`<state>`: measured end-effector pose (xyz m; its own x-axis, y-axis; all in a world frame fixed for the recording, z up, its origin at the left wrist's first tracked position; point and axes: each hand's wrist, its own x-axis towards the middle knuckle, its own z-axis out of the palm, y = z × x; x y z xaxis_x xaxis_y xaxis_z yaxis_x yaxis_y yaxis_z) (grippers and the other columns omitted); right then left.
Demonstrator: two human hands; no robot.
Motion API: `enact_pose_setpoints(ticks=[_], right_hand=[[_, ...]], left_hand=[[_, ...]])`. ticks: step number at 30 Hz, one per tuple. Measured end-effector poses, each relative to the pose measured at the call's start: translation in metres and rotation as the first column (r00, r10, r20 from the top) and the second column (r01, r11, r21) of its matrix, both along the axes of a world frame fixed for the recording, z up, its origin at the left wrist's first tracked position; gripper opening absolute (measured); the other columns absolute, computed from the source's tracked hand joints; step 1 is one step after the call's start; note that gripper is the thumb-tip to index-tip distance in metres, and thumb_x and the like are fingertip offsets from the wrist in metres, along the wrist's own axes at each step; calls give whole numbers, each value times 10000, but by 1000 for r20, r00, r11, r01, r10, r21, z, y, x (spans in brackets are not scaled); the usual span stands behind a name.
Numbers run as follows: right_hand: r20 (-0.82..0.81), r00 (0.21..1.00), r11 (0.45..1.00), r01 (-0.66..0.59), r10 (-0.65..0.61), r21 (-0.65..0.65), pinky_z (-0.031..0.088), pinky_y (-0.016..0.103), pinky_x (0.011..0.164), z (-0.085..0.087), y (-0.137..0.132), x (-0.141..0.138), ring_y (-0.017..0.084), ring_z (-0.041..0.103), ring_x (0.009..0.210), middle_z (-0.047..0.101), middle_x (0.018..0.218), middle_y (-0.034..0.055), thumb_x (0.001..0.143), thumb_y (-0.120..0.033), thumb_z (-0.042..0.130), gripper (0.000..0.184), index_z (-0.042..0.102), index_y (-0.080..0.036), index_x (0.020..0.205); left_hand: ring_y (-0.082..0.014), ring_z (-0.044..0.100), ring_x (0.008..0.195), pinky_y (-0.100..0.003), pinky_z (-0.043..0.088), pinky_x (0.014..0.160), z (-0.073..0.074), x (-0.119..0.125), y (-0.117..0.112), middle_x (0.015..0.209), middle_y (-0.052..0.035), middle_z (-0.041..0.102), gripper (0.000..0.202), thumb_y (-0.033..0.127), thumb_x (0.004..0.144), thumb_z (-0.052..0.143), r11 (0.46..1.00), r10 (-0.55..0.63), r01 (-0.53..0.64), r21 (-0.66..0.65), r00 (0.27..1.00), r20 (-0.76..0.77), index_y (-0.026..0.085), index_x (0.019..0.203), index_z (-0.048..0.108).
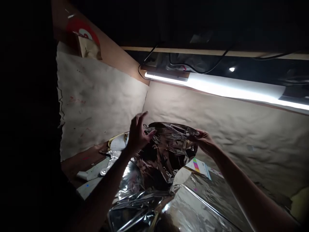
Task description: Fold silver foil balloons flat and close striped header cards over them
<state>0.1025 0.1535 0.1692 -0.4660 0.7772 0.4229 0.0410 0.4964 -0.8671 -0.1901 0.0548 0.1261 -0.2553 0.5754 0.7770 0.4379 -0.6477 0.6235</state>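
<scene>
A crumpled sheet of silver reflective foil (166,151) rises in front of me and spreads down over the lower middle of the view. My right hand (202,140) pinches its upper right edge between the fingers. My left hand (137,133) stands at the sheet's left side with its fingers spread and curled upward. Its thumb side lies against the foil, and nothing looks gripped in it. Below the raised part, more foil (135,206) lies in shiny folds.
Brown kraft paper (217,122) lines the walls, which meet in a corner. A bright tube light (229,88) and black cables (193,66) run overhead. A white card with a coloured strip (199,168) lies behind the foil. Paper scraps (117,143) lie to the left.
</scene>
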Motion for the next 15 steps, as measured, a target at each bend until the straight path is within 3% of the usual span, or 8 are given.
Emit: enact_pose_setpoints(ticks=[1, 2, 4, 6, 9, 13, 15], right_hand=[[21, 1000, 1000, -10, 10, 16, 525, 308, 662, -1, -1, 6, 198, 662, 686, 739, 781, 47, 553, -398, 901, 428, 736, -167, 874], [49, 999, 999, -21, 19, 38, 529, 323, 688, -2, -1, 10, 206, 667, 703, 739, 789, 51, 564, -425, 891, 439, 732, -166, 881], [108, 994, 995, -22, 12, 94, 529, 334, 698, -4, 0, 13, 208, 666, 699, 733, 786, 55, 601, -494, 856, 464, 719, -162, 895], [149, 989, 987, -2, -23, 160, 522, 315, 665, -5, 1, 11, 195, 655, 679, 725, 792, 50, 622, -540, 828, 502, 704, -162, 928], [171, 982, 964, 29, -76, 263, 493, 270, 617, -1, -1, 4, 174, 629, 663, 706, 778, 27, 610, -552, 829, 494, 692, -168, 889], [200, 963, 910, 88, -183, 404, 418, 245, 559, 9, -9, 2, 156, 556, 596, 611, 595, -6, 670, -538, 797, 395, 685, -159, 655], [201, 953, 880, 111, -226, 462, 424, 258, 589, 11, -14, 4, 174, 565, 648, 636, 654, 18, 741, -547, 739, 389, 722, -164, 670]], left_hand=[[-307, 474, 1285, -418, 421, 1034, 2, -15, 10, 1338, -138, 556, 673, 454, 721, 784, 1000, 15, -17, -24, 997, -79, 210, 1306, 558], [-307, 486, 1266, -387, 441, 1001, 3, -27, 21, 1316, -145, 567, 697, 451, 680, 813, 994, -81, 71, -86, 988, -131, 189, 1281, 575], [-269, 613, 1028, -307, 504, 818, -1, -40, 40, 1052, -120, 670, 536, 475, 667, 805, 930, -311, 275, -244, 942, -123, 135, 1060, 673], [-181, 605, 701, -232, 463, 601, -7, -40, 53, 716, -40, 635, 423, 511, 674, 779, 868, -417, 371, -330, 905, -79, 114, 773, 672], [-93, 464, 524, -182, 337, 483, -14, -32, 59, 549, 42, 499, 446, 497, 604, 824, 875, -394, 358, -327, 918, -49, 127, 608, 575], [-84, 440, 515, -185, 308, 466, -12, -37, 50, 570, 38, 504, 494, 537, 552, 852, 843, -414, 382, -378, 910, -3, 121, 659, 609], [-78, 406, 464, -195, 284, 427, -8, -49, 46, 551, 29, 500, 560, 638, 591, 796, 808, -425, 394, -438, 905, 29, 112, 713, 646]])
